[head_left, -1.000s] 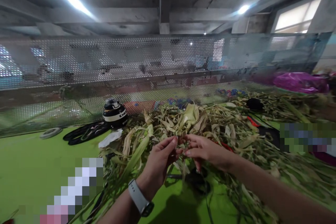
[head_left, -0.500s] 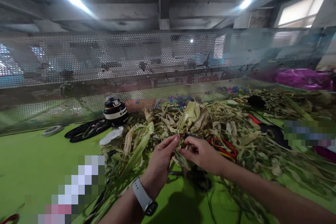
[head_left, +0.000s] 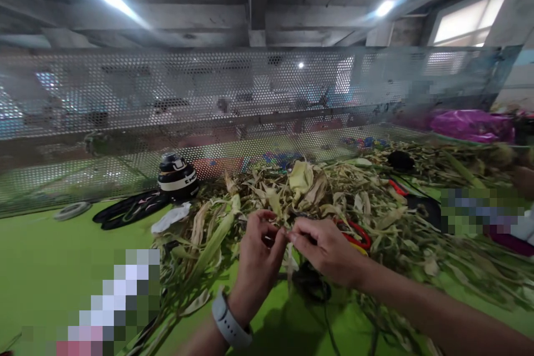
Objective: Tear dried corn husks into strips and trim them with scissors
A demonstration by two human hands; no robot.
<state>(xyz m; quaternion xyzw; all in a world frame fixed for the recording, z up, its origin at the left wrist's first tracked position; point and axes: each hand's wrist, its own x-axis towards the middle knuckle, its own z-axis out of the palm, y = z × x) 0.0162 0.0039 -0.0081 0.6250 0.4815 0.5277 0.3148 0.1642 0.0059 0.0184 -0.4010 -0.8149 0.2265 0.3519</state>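
My left hand (head_left: 261, 247), with a pale watch strap on its wrist, is closed in a pinch of thumb and finger. Its fingertips meet those of my right hand (head_left: 321, 245), which is pinched too. What lies between the fingertips is too small to make out. A pale strip shows just below them. Behind both hands spreads a heap of dry corn husks (head_left: 258, 192), with a broad pale husk (head_left: 300, 178) standing up in it. Beside my right hand is a red and yellow looped handle (head_left: 359, 233). Dark coiled cord (head_left: 311, 283) lies beneath the hands.
A black jar-like container with a white band (head_left: 177, 178) stands at the left, near black straps (head_left: 129, 208), a grey ring (head_left: 73, 211) and a white crumpled piece (head_left: 171, 218). A perforated metal screen (head_left: 208, 105) runs behind. Purple plastic (head_left: 471, 125) lies far right on the green surface.
My left hand has turned, its fingers now curled and more spread behind the pinch. Both sets of fingertips have come together. The view has shifted slightly to the right.
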